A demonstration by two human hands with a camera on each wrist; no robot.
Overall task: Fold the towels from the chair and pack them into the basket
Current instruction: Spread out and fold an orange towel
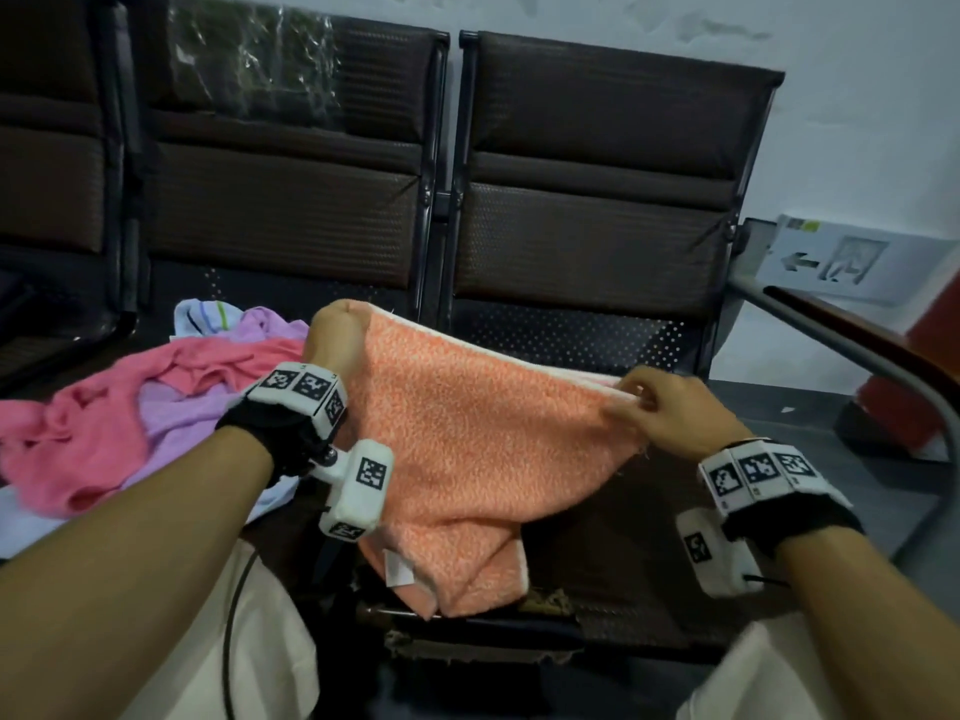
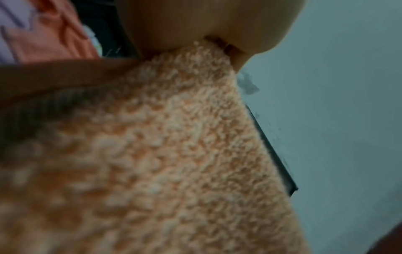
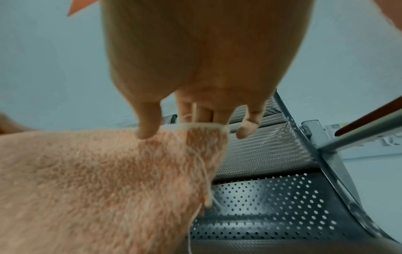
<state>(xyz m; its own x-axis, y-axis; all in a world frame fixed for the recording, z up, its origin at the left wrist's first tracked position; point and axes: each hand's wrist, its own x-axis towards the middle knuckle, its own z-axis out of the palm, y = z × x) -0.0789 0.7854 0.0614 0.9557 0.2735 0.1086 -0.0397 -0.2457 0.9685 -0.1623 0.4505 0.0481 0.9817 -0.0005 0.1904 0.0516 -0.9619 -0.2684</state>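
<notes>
Both forearms reach in from 7 and 5 o'clock of the head view, each with a black wrist strap carrying white marker blocks. Between them hangs the orange towel (image 1: 467, 449), stretched by its top edge and sagging toward 6 o'clock, where a small white label (image 1: 399, 566) shows near its lower hem. At 10 o'clock of the towel, the left hand (image 1: 337, 335) grips one top corner, fingers wrapped into the cloth; its wrist view shows the terry pile (image 2: 174, 137) running up into the closed palm. At 3 o'clock, the right hand (image 1: 670, 407) pinches the other top corner between thumb and fingers, and the right wrist view shows the thumb tip (image 3: 147, 130) pressing the hemmed edge, with a loose thread hanging below it.

Toward 9 o'clock a heap lies on the seat of the left chair (image 1: 291, 200): a pink towel (image 1: 104, 423), a lilac towel (image 1: 260, 324) and a pale striped towel (image 1: 202, 314), all crumpled together. Behind the orange towel, at 1 o'clock, stands the right chair (image 1: 597, 241) with its perforated metal seat
</notes>
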